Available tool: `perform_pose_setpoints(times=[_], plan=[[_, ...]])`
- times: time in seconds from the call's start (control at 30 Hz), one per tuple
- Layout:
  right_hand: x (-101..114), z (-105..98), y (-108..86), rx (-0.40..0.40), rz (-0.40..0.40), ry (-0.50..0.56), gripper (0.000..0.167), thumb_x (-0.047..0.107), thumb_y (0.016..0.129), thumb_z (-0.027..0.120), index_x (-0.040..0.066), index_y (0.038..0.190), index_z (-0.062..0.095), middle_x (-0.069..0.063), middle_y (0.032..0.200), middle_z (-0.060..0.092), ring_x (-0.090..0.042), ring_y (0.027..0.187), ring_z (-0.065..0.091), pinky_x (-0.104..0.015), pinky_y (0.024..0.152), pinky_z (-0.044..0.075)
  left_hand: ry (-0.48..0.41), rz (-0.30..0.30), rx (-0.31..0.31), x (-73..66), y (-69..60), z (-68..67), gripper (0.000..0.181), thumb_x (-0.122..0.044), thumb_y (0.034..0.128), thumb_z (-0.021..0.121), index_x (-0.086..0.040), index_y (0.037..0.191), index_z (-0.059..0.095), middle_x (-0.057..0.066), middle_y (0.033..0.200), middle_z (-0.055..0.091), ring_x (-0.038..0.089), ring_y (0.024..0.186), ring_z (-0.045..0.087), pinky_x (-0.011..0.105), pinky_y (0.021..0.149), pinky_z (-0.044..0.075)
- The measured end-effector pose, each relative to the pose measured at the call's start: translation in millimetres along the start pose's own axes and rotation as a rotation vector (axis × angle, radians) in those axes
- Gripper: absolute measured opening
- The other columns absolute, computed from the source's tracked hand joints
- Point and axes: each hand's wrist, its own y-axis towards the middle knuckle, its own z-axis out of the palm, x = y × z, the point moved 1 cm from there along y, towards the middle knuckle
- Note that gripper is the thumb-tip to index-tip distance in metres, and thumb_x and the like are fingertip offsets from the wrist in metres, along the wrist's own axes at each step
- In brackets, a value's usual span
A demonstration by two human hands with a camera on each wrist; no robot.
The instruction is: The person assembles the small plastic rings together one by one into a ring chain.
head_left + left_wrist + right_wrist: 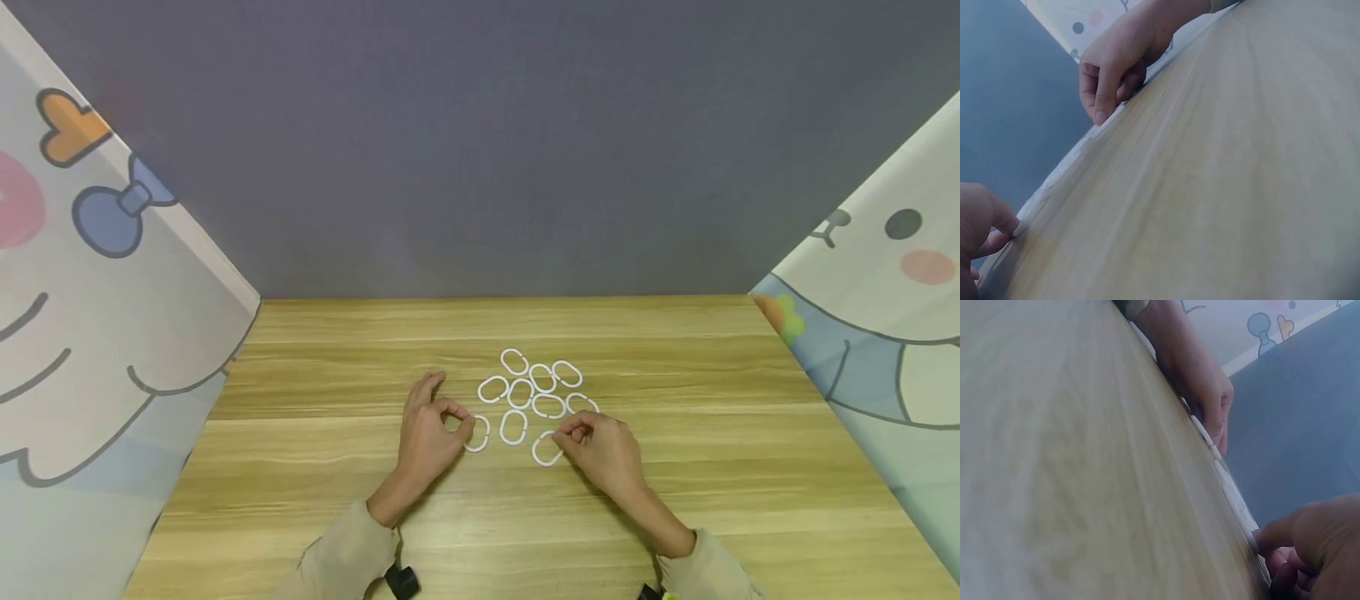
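Several white oval rings, each with a small gap in it, lie flat on a wood-grain table. My left hand [432, 433] pinches the left edge of the leftmost ring [488, 429] between thumb and forefinger, its other fingers spread away. On the opposite side, my right hand [606, 450] grips the right end of the nearest ring [546, 464] with thumb and forefinger. Between these two lies another ring [502, 427], touched by neither hand. In both wrist views the rings appear edge-on as a thin white line, so their shape is hidden there.
Beyond the hands, more rings [548, 417] form a loose cluster, some touching. The wooden table [495, 533] reaches back to a grey panel [495, 167]. Cartoon-printed panels stand on the left [172, 317] and right [862, 300].
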Motion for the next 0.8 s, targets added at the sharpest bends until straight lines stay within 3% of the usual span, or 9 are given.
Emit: perform_pose_setpoints(times=[0.3,0.53,0.67,0.8], plan=[[-17,10,-1.9,-0.06,-0.124,0.038,0.018,0.016,0.088,0.093,0.021,0.085,0.076,0.015,0.07,0.061,0.0,0.056,0.049,-0.023,0.046,0.037,-0.057,0.044,-0.047,-1.7,3.4,0.2,0.009,-0.009,0.0874,0.091,-0.006,0.086,0.082,0.025,0.151,0.063,0.049,0.147,0.049,0.072,0.124,0.03],[-19,12,-1.8,-0.027,-0.195,0.092,0.019,0.016,0.093,0.089,0.022,0.085,0.073,0.014,0.072,0.058,-0.001,0.058,0.047,-0.024,0.051,0.037,-0.174,0.078,-0.114,-2.6,3.2,-1.1,0.01,-0.003,0.0913,0.089,0.0,0.092,0.08,0.025,0.151,0.059,0.046,0.141,0.052,0.063,0.117,0.046],[-14,9,-2.2,0.009,-0.204,0.116,0.019,0.012,0.094,0.088,0.018,0.087,0.072,0.012,0.074,0.058,-0.001,0.061,0.047,-0.024,0.053,0.039,-0.237,0.106,-0.141,-3.5,3.2,-1.4,0.008,-0.001,0.0932,0.086,-0.003,0.095,0.078,0.021,0.133,0.068,0.036,0.119,0.067,0.045,0.098,0.06],[0,1,-1.7,0.033,-0.181,0.129,0.018,0.007,0.094,0.088,0.014,0.092,0.072,0.012,0.077,0.059,0.0,0.064,0.048,-0.023,0.054,0.042,-0.262,0.124,-0.151,-4.1,2.0,-0.9,0.008,-0.001,0.0954,0.085,-0.006,0.097,0.078,0.009,0.1,0.077,0.02,0.087,0.071,0.03,0.076,0.061]])
